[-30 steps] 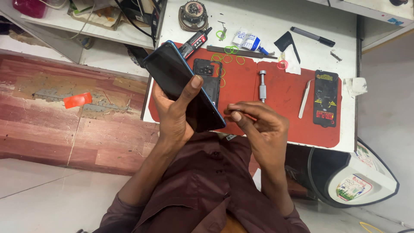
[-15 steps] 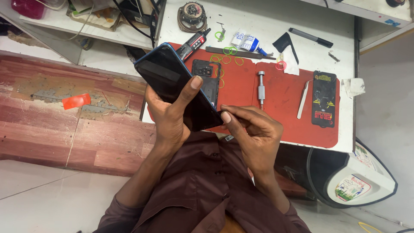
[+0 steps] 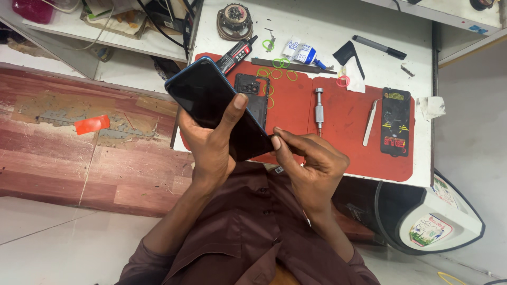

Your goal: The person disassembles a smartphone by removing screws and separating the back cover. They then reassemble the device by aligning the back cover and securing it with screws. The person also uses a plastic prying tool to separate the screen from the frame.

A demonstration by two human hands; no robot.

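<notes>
On the left, above the worn wooden floor, the left hand (image 3: 211, 145) grips a dark, glossy phone (image 3: 216, 108) with a blue rim, thumb pressed across its glass; its palm and the phone's underside are hidden. At the phone's near corner the right hand (image 3: 309, 166) pinches the edge with thumb and finger; whether it holds a small tool is hard to make out. Farther right, on the red mat (image 3: 343, 142), lie a metal screwdriver (image 3: 319, 108), pale tweezers (image 3: 371, 122) and a flat black battery (image 3: 395, 122).

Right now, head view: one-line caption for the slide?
Left hand holds a dark smartphone above a red work mat; right hand pinches its lower corner.
</notes>
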